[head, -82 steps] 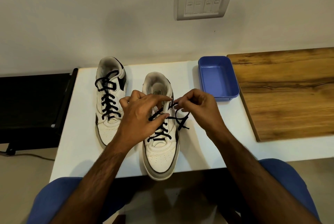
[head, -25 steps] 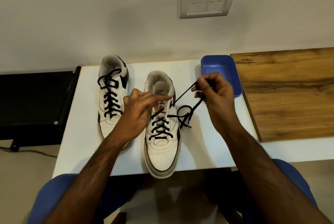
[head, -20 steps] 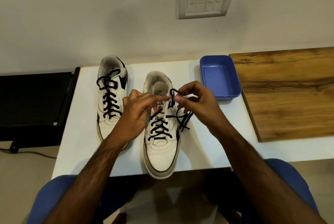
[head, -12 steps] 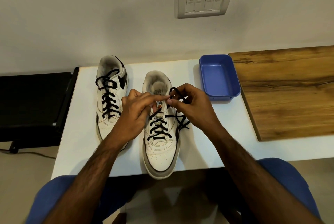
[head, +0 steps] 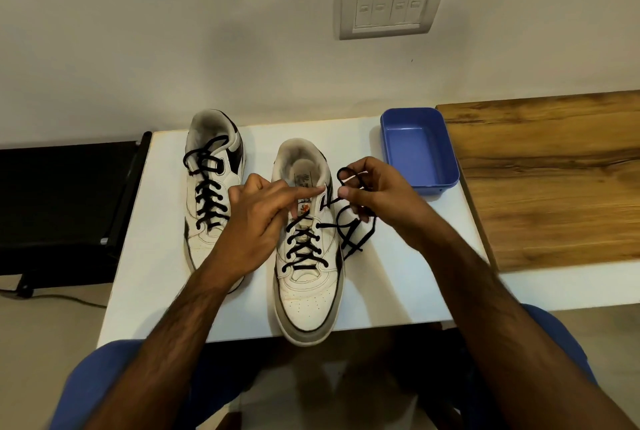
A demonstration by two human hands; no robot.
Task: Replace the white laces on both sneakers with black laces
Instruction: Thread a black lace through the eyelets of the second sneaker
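Note:
Two white sneakers stand on the white table (head: 145,277), toes toward me. The left sneaker (head: 207,187) is laced in black up to its collar. The right sneaker (head: 308,277) carries a black lace (head: 304,249) through its lower eyelets. My left hand (head: 259,214) rests on the right sneaker's tongue, its index finger stretched to the top right eyelet. My right hand (head: 374,197) holds a loop of the lace's loose end beside the collar. More loose lace (head: 353,235) lies on the table at the shoe's right side.
A blue plastic tray (head: 420,152) sits at the table's back right. A wooden countertop (head: 554,173) adjoins the table on the right. A black stand (head: 65,201) lies to the left. A switch plate (head: 393,3) is on the wall behind.
My right hand pulled the lace out to the right, then came back to the collar, now holding a loop of it. My left hand stayed on the tongue.

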